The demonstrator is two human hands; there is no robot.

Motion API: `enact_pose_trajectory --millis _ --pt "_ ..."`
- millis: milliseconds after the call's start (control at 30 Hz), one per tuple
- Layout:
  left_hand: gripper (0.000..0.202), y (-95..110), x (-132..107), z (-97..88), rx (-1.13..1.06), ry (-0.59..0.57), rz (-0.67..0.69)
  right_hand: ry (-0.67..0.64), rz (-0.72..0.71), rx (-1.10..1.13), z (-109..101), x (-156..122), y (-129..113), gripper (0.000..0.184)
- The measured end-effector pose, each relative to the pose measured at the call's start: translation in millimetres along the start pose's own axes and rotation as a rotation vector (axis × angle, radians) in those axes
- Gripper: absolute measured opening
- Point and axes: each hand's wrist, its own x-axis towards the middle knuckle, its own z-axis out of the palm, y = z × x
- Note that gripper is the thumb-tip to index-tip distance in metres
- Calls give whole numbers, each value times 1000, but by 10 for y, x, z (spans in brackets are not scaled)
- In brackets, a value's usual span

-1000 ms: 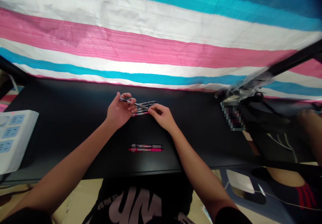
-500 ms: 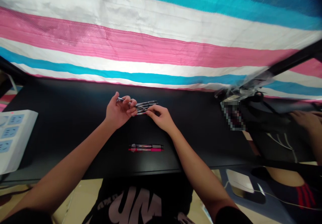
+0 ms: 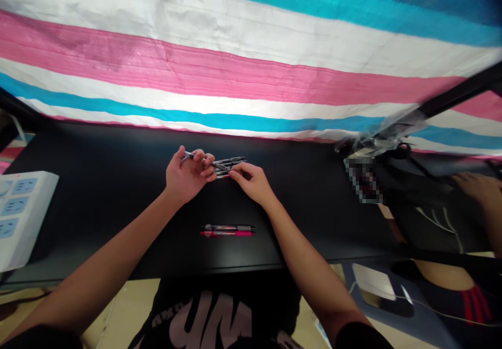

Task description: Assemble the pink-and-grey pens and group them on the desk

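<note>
A pen (image 3: 190,154) slants across the fingers of my left hand (image 3: 187,177), whose palm is turned up with the fingers curled around it. The pen's lower right end reaches my right hand (image 3: 251,181), which pinches it between thumb and fingertips. Right behind and between the hands lie several pens (image 3: 233,159) in a loose bunch on the black table, partly hidden by my fingers. Closer to me, a black pen (image 3: 225,228) and a red pen (image 3: 241,233) lie side by side, apart from both hands.
A white power strip (image 3: 37,218) stands at the table's left edge. At the right are a pixelated object (image 3: 364,181), clear plastic wrapping (image 3: 386,135) and another person's hand (image 3: 476,187). A striped sheet (image 3: 243,77) hangs behind the black table (image 3: 105,166).
My left hand has shifted very slightly to the right and down with the pen. The right hand and the pens on the table look almost the same.
</note>
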Motion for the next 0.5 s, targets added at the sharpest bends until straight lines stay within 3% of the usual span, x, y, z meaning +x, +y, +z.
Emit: enact_pose_trajectory --millis 500 --pt "52 8 0 11 66 -11 30 -2 0 -18 0 -3 15 22"
